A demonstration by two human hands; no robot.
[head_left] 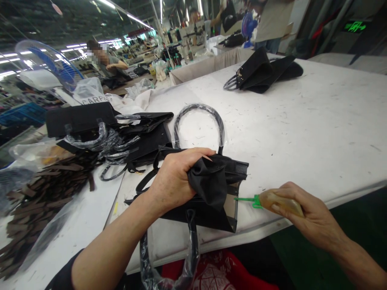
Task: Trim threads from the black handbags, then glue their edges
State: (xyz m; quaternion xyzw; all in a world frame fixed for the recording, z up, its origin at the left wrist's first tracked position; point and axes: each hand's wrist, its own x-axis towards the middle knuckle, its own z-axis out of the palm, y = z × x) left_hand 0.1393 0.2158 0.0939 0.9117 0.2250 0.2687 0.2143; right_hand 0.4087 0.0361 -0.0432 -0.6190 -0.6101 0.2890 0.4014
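Observation:
A black handbag [208, 209] lies at the near edge of the white table [302, 129], its plastic-wrapped handle [198, 114] arching away from me. My left hand [175, 179] is closed on a bunch of black lining fabric [208, 179] pulled from the bag's top. My right hand [305, 213] grips a small squeeze bottle [281, 201] with a green nozzle [246, 199]. The nozzle tip points at the bag's right edge. A second wrapped handle [190, 249] hangs down over the table edge.
More black bags with wrapped handles [121, 141] lie at the left, beside a heap of brown leather strips [42, 189]. Another black bag [260, 72] sits far across the table. A fan [51, 64] and a seated person [105, 62] are beyond.

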